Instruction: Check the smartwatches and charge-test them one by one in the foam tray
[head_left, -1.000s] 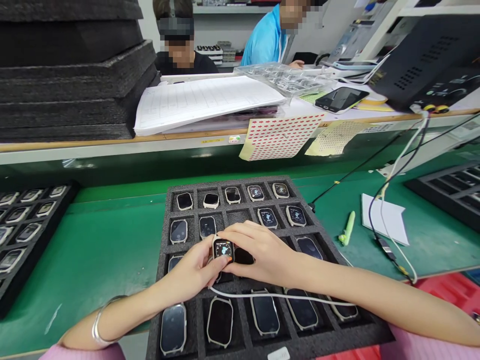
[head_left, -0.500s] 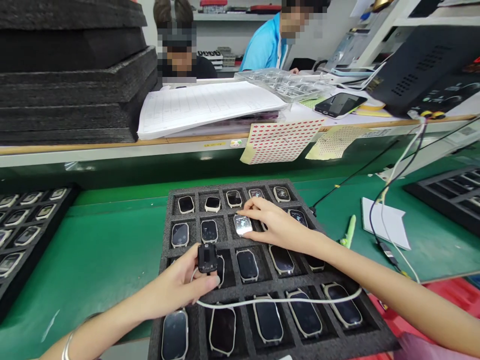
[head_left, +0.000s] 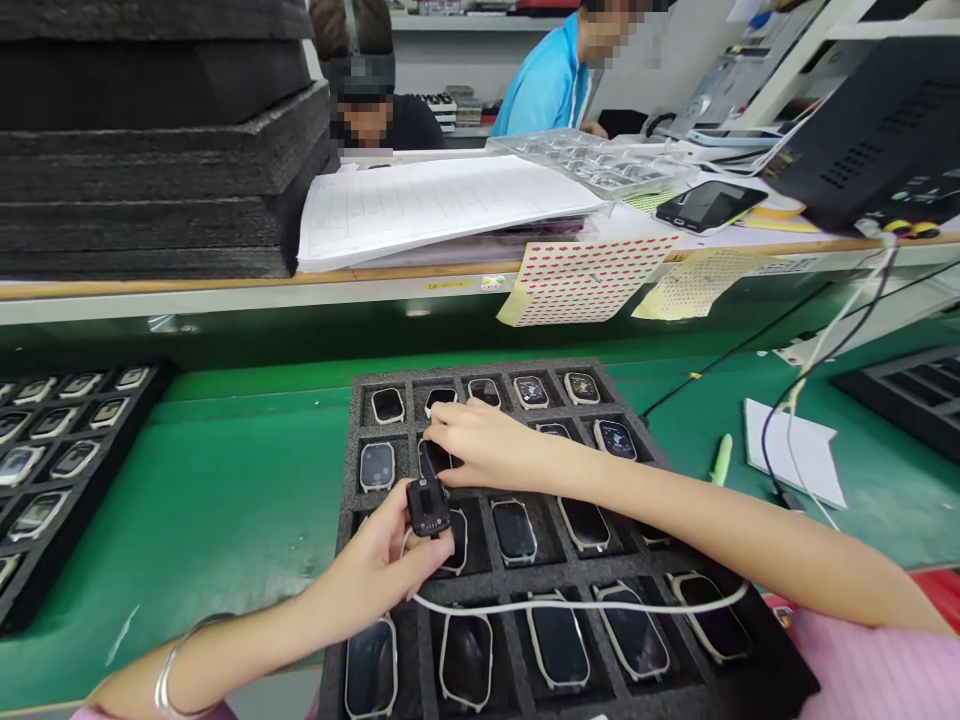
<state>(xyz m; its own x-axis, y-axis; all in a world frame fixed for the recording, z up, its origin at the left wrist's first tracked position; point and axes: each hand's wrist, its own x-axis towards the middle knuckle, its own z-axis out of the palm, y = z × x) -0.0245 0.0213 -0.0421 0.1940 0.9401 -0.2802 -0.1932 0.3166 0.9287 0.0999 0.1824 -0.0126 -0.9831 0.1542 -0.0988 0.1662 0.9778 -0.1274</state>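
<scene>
A small black charging dock [head_left: 428, 508] with a white cable [head_left: 540, 606] is pinched in my left hand [head_left: 386, 565], over the front-left part of a black foam tray [head_left: 360, 384]. My right hand [head_left: 487, 440] reaches across the tray from the right. Its thumb and fingers close around the edges of a smartwatch [head_left: 433, 460] in the second row, which the hand partly covers. Strapless watches with dark screens sit in the other compartments, such as one watch [head_left: 376, 466] to the left. A watch [head_left: 616, 440] at the right shows a lit face.
Another tray of watches [head_left: 75, 460] lies on the left of the green bench, and a tray [head_left: 911, 385] on the right. Stacked foam [head_left: 150, 160], papers [head_left: 442, 205] and a phone [head_left: 709, 205] occupy the shelf. White paper [head_left: 795, 450] and a green pen [head_left: 722, 460] lie right. Two people sit opposite.
My right hand has moved left from a bright-screened watch to the neighbouring watch in the second row. My left hand keeps the dock at nearly the same place over the tray. The view has shifted slightly.
</scene>
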